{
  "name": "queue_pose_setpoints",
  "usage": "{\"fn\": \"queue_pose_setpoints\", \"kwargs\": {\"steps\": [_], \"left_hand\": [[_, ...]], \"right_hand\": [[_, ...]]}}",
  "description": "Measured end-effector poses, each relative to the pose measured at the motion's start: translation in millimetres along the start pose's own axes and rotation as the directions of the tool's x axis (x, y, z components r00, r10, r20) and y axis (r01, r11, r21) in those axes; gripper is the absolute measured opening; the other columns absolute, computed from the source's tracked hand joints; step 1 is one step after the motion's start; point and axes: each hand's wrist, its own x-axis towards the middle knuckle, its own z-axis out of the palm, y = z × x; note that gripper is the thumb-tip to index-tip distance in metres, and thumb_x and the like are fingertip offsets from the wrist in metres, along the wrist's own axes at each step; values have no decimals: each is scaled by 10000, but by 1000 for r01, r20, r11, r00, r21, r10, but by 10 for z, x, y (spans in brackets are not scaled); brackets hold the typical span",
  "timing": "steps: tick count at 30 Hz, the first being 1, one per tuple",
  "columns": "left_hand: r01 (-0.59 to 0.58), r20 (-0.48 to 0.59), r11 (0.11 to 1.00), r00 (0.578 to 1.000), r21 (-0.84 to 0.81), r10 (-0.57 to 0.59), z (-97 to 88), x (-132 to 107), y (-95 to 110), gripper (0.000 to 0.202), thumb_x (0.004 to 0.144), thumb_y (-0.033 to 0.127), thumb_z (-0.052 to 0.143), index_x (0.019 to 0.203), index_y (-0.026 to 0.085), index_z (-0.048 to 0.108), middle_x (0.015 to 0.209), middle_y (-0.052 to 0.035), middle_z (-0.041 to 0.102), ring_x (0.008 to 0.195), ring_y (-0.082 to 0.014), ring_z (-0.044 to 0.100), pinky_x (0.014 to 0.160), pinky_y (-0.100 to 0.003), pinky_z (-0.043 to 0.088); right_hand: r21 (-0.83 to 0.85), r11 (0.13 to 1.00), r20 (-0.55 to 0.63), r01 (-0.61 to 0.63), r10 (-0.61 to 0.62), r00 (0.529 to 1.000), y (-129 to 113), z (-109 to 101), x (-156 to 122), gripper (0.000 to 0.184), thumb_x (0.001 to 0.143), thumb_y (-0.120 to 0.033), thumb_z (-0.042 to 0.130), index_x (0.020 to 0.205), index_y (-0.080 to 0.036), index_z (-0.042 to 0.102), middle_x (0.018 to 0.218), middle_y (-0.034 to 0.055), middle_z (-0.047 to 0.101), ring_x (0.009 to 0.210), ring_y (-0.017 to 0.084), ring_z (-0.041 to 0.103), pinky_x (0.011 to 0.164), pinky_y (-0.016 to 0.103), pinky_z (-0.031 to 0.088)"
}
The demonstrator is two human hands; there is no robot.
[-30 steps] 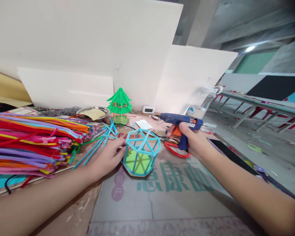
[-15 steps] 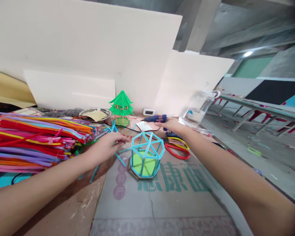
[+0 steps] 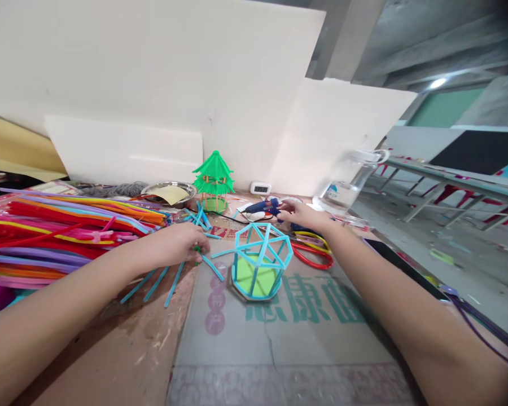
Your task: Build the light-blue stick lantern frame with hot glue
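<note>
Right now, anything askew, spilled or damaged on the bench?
Minor only: loose blue strips lie scattered at odd angles around the left hand, some on the cardboard, which shows a dark, crease-like line. The blue frame stands upright. No spill visible.

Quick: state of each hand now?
Left hand: curled at a green bit; can't tell if holding it.
Right hand: at the glue gun; grip can't be told.
</note>
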Motion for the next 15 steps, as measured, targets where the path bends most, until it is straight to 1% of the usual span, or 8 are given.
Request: {"fn": "queue_pose_setpoints", "kwargs": {"steps": [2,3,5,6,8,11,13,15], "left_hand": [[-2,-11,1000,1000,-2,2,26,7,-16,199,745,201,648,897,271,757,904,-25,729,859,-221,667,740,-270,462],[1,-16,1000,1000,-5,-1,32,12,-14,187,758,207,639,888,270,757,895,-24,730,846,-217,668,735,-268,461],[-1,-33,1000,999,-7,1,33,26,15,180,802,223,599,876,263,758,887,-30,734,837,-211,668,736,-266,457],[-3,-45,1000,999,-5,3,29,34,41,192,823,228,576,873,257,759,882,-35,735,837,-210,666,740,-268,453],[-2,-73,1000,997,4,2,20,48,101,218,851,230,544,875,243,760,876,-50,737,840,-214,661,745,-275,443],[3,-106,1000,994,20,-1,18,59,178,237,878,251,527,906,229,761,903,-69,740,856,-221,658,739,-280,436],[7,-120,1000,993,25,-4,40,59,210,234,889,291,537,932,230,759,923,-71,742,875,-219,660,751,-278,440],[15,-132,1000,991,27,-11,90,62,235,218,877,347,574,927,238,757,907,-61,742,870,-215,662,758,-273,444]], "right_hand": [[29,1000,-145,-9,13,989,76,-66,-210,499,816,-430,663,1234,-164,597,1062,103,706,937,218,648,840,351,520],[45,999,-221,-16,25,975,115,-88,-324,505,854,-456,605,1260,-158,568,1086,113,690,964,222,639,869,370,510],[76,997,-349,-34,59,935,184,-103,-559,502,889,-513,521,1223,-140,565,1063,122,677,976,231,631,902,396,494],[94,995,-388,-42,76,919,208,-95,-679,498,891,-539,501,1179,-140,579,1036,119,677,966,235,633,902,398,494],[132,990,-422,-55,107,900,228,-57,-917,481,883,-575,491,1089,-153,597,982,106,681,934,237,645,874,390,509],[176,982,-405,-71,138,904,181,-3,-1239,432,866,-572,528,1008,-171,603,925,93,691,879,238,663,814,386,532],[202,977,-388,-73,149,910,103,-15,-1399,400,859,-552,556,992,-178,606,911,89,697,867,239,669,803,392,536],[241,970,-395,-41,137,908,-5,-67,-1498,364,872,-524,563,1015,-192,603,902,75,696,879,232,670,836,399,530]]}}
